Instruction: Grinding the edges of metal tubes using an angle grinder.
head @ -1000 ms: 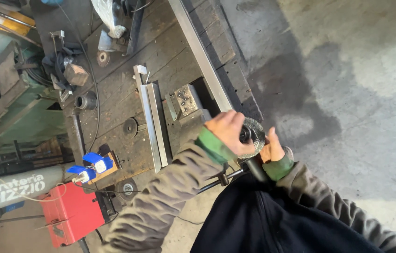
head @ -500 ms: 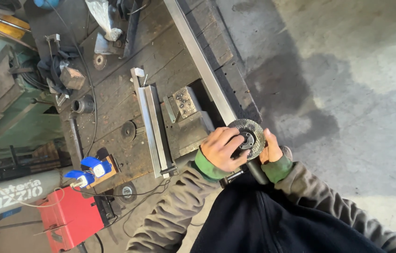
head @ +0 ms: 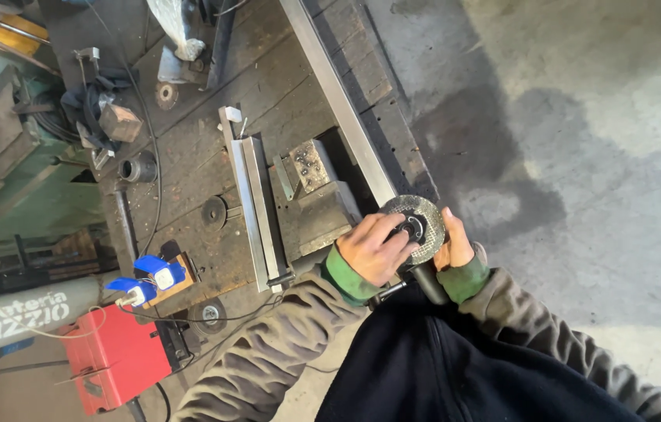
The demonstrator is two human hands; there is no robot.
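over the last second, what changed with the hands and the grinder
The left hand slid off the top of the disc toward its hub, leaving the disc face uncovered. The right hand kept its grip on the angle grinder, held at the workbench edge. The vise, steel bars and red welder kept their places.

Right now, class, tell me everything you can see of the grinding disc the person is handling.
The grinding disc is round, grey and coarse-textured, with a dark hub at its centre. It sits on an angle grinder held against the person's body, face turned up to the camera, at the workbench edge. The left hand has fingers on the hub; the right hand touches its rim.
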